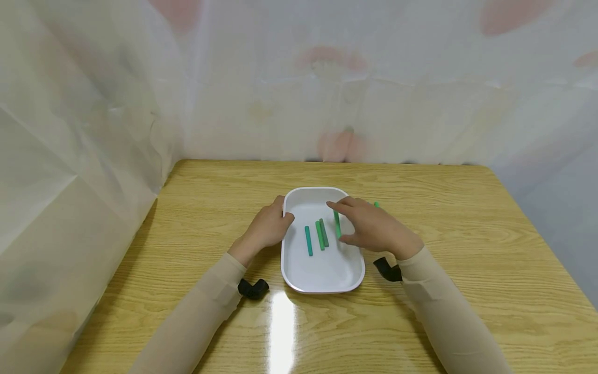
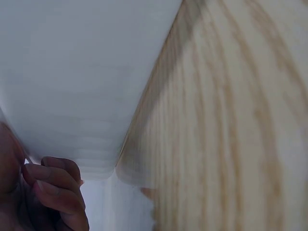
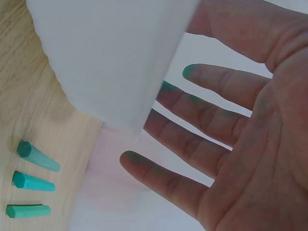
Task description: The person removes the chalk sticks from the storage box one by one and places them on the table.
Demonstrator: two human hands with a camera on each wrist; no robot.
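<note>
A white tray [image 1: 322, 278] stands on the table. My left hand [image 1: 268, 226] grips its left rim, thumb over the edge and fingers outside; in the left wrist view the curled fingers [image 2: 60, 187] show beside the tray wall. Inside lie a teal chalk stick [image 1: 308, 240], a bright green chalk stick [image 1: 320, 236] and a dull green chalk stick [image 1: 324, 232]. My right hand [image 1: 374, 223] is over the right rim, fingers spread, fingertips dusted green in the right wrist view. Another green chalk stick [image 1: 337, 225] is by its thumb and forefinger; whether they touch it, I cannot tell.
Past the tray's right side, three chalk sticks lie on the table in the right wrist view: dull green [image 3: 38, 155], teal [image 3: 33, 181] and light green [image 3: 29, 211]. The wooden table [image 1: 467, 291] is backed by a pale printed sheet [image 1: 261, 114].
</note>
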